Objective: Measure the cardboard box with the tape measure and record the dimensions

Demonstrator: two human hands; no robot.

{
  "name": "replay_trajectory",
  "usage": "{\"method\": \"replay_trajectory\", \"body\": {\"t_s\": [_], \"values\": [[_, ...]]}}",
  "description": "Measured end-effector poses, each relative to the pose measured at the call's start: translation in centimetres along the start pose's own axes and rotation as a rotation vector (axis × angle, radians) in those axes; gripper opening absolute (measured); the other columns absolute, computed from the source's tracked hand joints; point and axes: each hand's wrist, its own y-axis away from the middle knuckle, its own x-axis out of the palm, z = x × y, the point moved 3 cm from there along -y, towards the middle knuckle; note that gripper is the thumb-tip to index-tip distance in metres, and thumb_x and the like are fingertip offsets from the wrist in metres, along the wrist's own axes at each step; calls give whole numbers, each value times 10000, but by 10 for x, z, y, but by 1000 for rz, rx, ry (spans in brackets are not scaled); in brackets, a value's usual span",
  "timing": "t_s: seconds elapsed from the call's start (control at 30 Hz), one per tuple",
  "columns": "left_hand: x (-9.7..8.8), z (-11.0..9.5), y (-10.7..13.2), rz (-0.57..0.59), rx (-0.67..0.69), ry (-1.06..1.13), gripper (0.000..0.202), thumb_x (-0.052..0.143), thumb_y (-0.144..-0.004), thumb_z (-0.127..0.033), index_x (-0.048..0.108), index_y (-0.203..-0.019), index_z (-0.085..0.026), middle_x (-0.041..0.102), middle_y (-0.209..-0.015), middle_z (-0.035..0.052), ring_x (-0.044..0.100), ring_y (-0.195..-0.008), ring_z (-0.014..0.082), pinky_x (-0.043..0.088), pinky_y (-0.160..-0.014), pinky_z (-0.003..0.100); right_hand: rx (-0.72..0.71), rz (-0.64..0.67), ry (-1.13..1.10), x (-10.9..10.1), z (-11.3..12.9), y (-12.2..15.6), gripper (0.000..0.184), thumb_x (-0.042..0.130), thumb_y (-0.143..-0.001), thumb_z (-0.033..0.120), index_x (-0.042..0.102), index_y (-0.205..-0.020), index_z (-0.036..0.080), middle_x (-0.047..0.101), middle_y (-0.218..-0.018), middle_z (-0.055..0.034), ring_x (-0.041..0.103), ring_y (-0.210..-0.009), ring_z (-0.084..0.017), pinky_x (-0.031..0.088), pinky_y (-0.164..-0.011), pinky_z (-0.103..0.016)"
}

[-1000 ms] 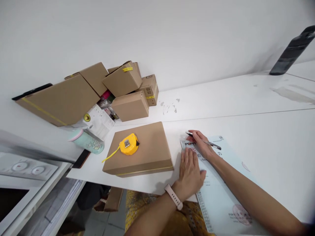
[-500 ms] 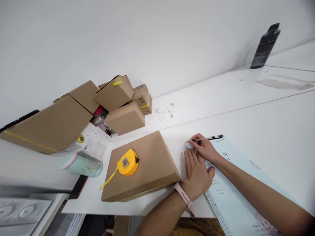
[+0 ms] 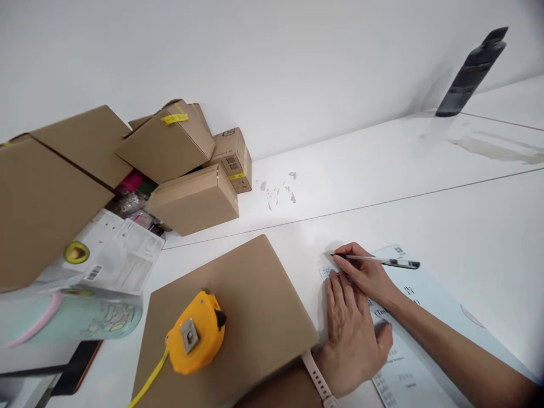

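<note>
Between the closed fingers of my right hand [image 3: 369,277] is a pen [image 3: 389,261], its tip at the table near the top left of a pale blue printed sheet [image 3: 399,374]. My left hand [image 3: 355,340], with a pink watch strap at the wrist, lies flat on the sheet's left edge with its fingers stretched out. Its fingertips are just below the right hand; both hide part of the print. To the left of my left hand lies a cardboard box [image 3: 250,294], and a yellow tape measure [image 3: 202,334] rests on top with a short yellow blade end out.
Several cardboard boxes [image 3: 199,198] are piled at the back left by the wall. In front of them are a white package [image 3: 114,249] and a mint tumbler [image 3: 97,320] on its side. A dark bottle [image 3: 470,76] stands at the far right.
The camera view has shifted, so the box and tape measure look larger and lower left. My right hand has tilted the pen slightly, and its back end now points lower right.
</note>
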Motion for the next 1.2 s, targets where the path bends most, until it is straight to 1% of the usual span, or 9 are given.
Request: {"method": "replay_trajectory", "body": {"t_s": [0.1,0.2,0.33,0.53,0.63,0.77,0.83,0.97,1.2], "values": [[0,1,1,-15,-8,39,912,482,-996,-512,-6,-1643,-95,176,-1693,162,-5,-1550,396,167,-1290,593,44,-37,32,-1,-5,2,325,640,-903,552,553,-842,245,502,-628,49,458,-550,-140,379,-514,-283],[3,1,0,-10,-34,57,979,565,-963,-458,-73,-1637,-145,208,-1690,118,31,-1550,397,207,-1291,583,30,29,98,-1,-2,4,312,599,-938,522,526,-808,248,504,-620,46,447,-546,-140,371,-509,-281],[7,0,0,58,-39,58,943,470,-999,-522,-71,-1615,-56,99,-1693,202,17,-1538,427,198,-1288,575,19,45,80,-1,5,5,260,604,-944,499,548,-902,248,555,-704,32,486,-590,-141,406,-529,-274],[0,-2,1,22,-15,18,883,371,-1033,-539,-113,-1607,-75,110,-1684,233,57,-1545,425,271,-1254,606,74,-42,87,-1,0,6,348,597,-949,508,451,-764,251,431,-603,60,397,-522,-119,342,-472,-258],[-1,-4,1,-74,-7,-89,913,432,-1013,-532,-37,-1620,-37,199,-1671,244,166,-1545,426,368,-1226,571,50,-1,149,-1,-1,7,325,573,-964,482,459,-765,251,449,-627,52,409,-547,-124,361,-493,-263],[-5,-9,2,-267,1,-319,873,492,-987,-489,155,-1606,27,371,-1607,271,385,-1478,409,499,-1140,503,21,3,226,-4,-3,9,309,552,-980,470,474,-776,252,482,-652,41,438,-579,-135,380,-522,-273],[-7,-11,2,-312,12,-372,847,494,-977,-503,252,-1584,35,429,-1573,270,448,-1443,395,527,-1110,476,34,-5,240,-5,-5,9,310,550,-983,475,474,-781,253,494,-660,38,444,-585,-137,385,-526,-276],[-11,-11,2,-327,29,-410,826,527,-950,-513,366,-1538,45,475,-1541,270,474,-1426,388,520,-1112,456,61,2,243,-5,-8,9,317,550,-982,491,471,-785,255,508,-657,39,449,-575,-136,389,-523,-278],[-11,-11,2,-313,37,-436,817,505,-955,-525,389,-1527,46,490,-1535,258,476,-1427,379,500,-1124,455,32,-17,271,-4,-6,8,320,559,-975,488,473,-774,253,497,-634,43,442,-558,-133,380,-513,-277]]}}
